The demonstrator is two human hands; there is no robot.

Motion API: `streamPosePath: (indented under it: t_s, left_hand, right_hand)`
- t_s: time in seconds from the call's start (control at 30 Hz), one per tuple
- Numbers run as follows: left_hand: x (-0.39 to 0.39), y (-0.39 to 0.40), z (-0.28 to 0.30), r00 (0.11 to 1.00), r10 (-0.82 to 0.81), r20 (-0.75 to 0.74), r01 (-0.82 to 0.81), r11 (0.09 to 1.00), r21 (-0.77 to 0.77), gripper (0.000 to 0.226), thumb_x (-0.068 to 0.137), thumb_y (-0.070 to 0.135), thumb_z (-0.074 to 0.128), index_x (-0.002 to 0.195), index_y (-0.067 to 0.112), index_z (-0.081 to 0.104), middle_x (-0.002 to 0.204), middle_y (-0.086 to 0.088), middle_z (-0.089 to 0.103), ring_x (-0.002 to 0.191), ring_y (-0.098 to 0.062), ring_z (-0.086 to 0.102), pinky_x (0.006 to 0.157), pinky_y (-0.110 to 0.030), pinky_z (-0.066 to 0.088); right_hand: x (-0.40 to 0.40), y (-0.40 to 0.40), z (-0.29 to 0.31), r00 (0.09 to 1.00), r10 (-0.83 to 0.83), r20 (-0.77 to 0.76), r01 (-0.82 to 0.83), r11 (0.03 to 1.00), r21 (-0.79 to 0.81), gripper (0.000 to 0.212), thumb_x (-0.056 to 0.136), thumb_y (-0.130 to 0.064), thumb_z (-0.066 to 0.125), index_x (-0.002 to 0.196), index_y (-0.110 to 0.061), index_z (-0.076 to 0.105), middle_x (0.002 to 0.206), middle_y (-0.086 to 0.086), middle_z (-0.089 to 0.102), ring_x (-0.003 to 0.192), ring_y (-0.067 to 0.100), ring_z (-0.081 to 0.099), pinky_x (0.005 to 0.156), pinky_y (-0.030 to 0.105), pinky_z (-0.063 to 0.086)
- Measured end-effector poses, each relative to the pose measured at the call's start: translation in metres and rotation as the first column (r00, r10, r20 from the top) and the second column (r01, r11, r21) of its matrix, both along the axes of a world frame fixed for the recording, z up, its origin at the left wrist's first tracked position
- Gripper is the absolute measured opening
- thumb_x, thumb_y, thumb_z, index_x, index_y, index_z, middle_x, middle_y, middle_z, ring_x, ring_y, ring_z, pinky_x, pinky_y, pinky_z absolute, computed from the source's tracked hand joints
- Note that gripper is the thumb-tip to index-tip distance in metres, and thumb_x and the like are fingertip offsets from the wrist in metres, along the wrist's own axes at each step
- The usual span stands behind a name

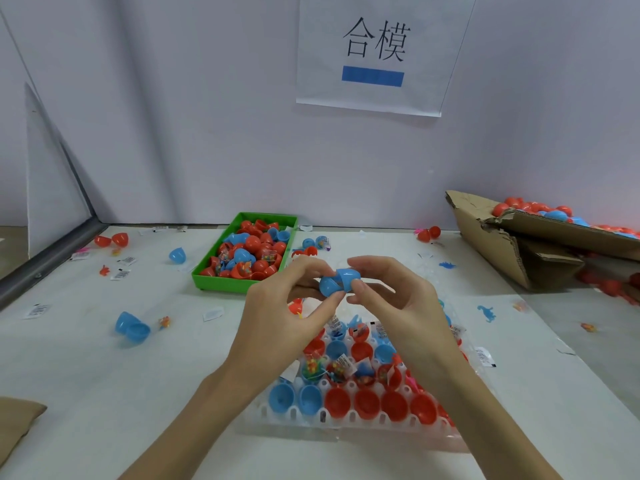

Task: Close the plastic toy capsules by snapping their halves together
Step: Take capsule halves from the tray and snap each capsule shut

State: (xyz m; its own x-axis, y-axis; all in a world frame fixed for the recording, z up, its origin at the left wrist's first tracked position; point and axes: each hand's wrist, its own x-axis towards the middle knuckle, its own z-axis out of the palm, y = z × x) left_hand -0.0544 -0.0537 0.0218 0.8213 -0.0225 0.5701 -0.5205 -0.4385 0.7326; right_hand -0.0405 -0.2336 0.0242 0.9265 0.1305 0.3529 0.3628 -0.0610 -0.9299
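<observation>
Bottom centre of frame: white holder tray with rows of open capsule halves, blue at its left, red to the right. The rows behind hold halves with small packets and toys in them. From what I see, most of the work is not yet done.

Above the tray, mid-frame: blue capsule held in the air between both hands. Left hand pinches the left half with curled fingers and thumb. Right hand pinches the right half the same way. The halves overlap at an angle and the seam looks open (I judge them not yet snapped).

Risks as I read them:
- Halves meet skewed, so a squeeze could jam one rim or pop a half loose over the tray.
- If a packet edge sits in the seam it would block the click; I cannot see inside.
- A dropped half could knock filled halves below.

Left of frame: loose open blue capsule on the table, with scattered labels.

Further back, centre: green bin piled with red and blue capsules.

Upper right: torn cardboard box with more capsules.
</observation>
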Motion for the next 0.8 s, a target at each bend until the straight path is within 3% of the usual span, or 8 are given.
streamPosePath:
  t_s: [0.13,0.37,0.47,0.67,0.8]
  left_hand:
    - [0.0005,0.0015,0.0007,1.0,-0.006,0.029,0.005,0.998,0.06,0.027,0.086,0.013,0.083,0.108,0.021,0.07,0.104,0.016,0.071,0.1,0.002,0.068,0.083,-0.008,0.054]
    - [0.002,0.0027,0.0016,0.991,-0.081,-0.107,0.063,0.986,-0.156,0.045,0.082,0.019,0.086,0.122,0.027,0.066,0.106,0.018,0.075,0.1,0.0,0.072,0.088,-0.015,0.058]
    - [0.0018,0.0023,0.0012,0.987,-0.108,-0.122,0.085,0.98,-0.18,0.036,0.083,0.018,0.084,0.115,0.031,0.073,0.107,0.018,0.077,0.102,-0.002,0.073,0.088,-0.017,0.058]
    - [-0.0003,0.0021,0.0043,0.99,-0.1,-0.097,0.077,0.974,-0.215,0.041,0.085,0.016,0.082,0.116,0.04,0.072,0.108,0.021,0.076,0.101,0.0,0.072,0.087,-0.011,0.055]
    - [0.0,0.0019,0.004,0.992,-0.093,-0.083,0.074,0.976,-0.204,0.042,0.085,0.017,0.081,0.124,0.032,0.073,0.117,0.018,0.075,0.104,-0.001,0.072,0.091,-0.016,0.056]
  right_hand:
    - [-0.0002,0.0025,-0.0014,1.0,-0.003,-0.003,0.003,0.999,-0.039,0.021,0.095,-0.022,0.071,0.114,-0.03,0.073,0.111,-0.016,0.075,0.104,0.009,0.073,0.09,0.017,0.056]
    - [-0.0008,0.0008,0.002,0.997,-0.015,0.079,0.021,0.997,-0.075,0.022,0.093,-0.019,0.071,0.113,-0.026,0.073,0.108,-0.02,0.074,0.102,0.006,0.072,0.083,0.012,0.054]
    - [-0.001,0.0017,0.0024,0.996,-0.029,0.09,0.035,0.997,-0.065,0.022,0.092,-0.02,0.071,0.113,-0.027,0.073,0.106,-0.02,0.074,0.1,0.007,0.072,0.082,0.013,0.055]
    - [-0.0033,0.0043,0.0026,0.995,-0.045,0.084,0.047,0.999,-0.021,0.029,0.09,-0.031,0.067,0.118,-0.024,0.072,0.106,-0.013,0.076,0.097,0.012,0.074,0.083,0.018,0.058]
    - [-0.0054,0.0049,0.0021,0.995,-0.046,0.084,0.045,0.999,0.007,0.035,0.087,-0.037,0.067,0.119,-0.026,0.073,0.108,-0.015,0.076,0.102,0.009,0.073,0.083,0.014,0.055]
